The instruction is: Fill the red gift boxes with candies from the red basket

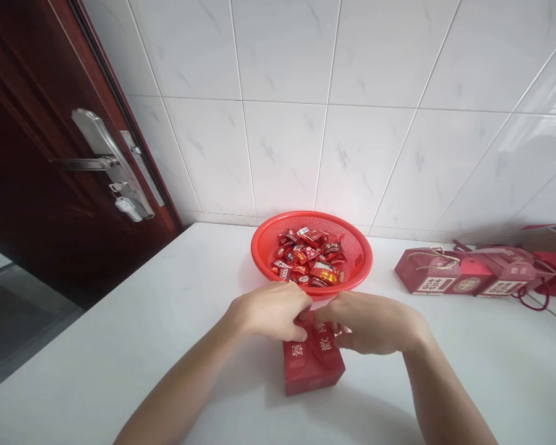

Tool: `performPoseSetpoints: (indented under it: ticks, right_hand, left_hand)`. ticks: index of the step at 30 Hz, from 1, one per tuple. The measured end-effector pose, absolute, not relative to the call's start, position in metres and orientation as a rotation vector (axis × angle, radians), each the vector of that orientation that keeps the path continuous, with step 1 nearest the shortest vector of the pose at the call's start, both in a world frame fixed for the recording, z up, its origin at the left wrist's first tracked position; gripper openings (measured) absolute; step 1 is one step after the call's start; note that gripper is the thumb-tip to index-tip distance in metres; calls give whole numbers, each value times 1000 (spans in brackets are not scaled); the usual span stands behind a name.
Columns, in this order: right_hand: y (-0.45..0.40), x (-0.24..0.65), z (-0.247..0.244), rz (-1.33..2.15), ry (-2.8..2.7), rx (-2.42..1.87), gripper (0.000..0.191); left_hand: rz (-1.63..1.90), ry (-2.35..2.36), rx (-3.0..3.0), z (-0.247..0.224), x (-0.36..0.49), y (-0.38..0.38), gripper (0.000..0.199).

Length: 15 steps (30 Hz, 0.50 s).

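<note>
The red box [312, 374] looks like thin folded card: light, fairly stiff along its creases, easily dented if squeezed, and probably a little slick on its smooth faces. Its left side wall seems a sound place to steady it low down, the top panels would take only a light pinch by their edges, and the right side wall looks good for matching, gentle pressure. It stands on the white table [167, 321], just on the near side of the basket [359, 247], which holds small wrapped sweets [308, 254]

On the near-left side of the basket, the left hand [271, 309] reaches in with bent fingers, its thumb against the box's top at the left; whether it pinches a panel, I cannot tell. The box lies below both sets of fingertips, its near end sticking out towards the person. On the near-right side of the basket, the right hand [375, 321] has its fingers curled in at the box's top right; their tips are partly hidden, so I cannot tell how firmly they grip. Well to the right of the basket are more red boxes [467, 281]
</note>
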State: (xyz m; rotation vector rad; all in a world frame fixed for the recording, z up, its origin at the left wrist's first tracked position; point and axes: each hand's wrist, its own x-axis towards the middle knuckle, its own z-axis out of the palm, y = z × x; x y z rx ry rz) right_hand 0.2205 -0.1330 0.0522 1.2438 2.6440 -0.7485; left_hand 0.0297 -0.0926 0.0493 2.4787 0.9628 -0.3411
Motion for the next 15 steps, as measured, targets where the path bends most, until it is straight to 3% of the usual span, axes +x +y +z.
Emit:
performPoseSetpoints:
  ticks: [10,15]
  right_hand:
    - [-134,220,55,-776,2574,1312,14]
    - [-135,219,58,-764,2558,1338,9]
  left_hand:
    - [-244,825,2510,54,21,-89,12]
    - [-231,856,2470,56,22,-91,31]
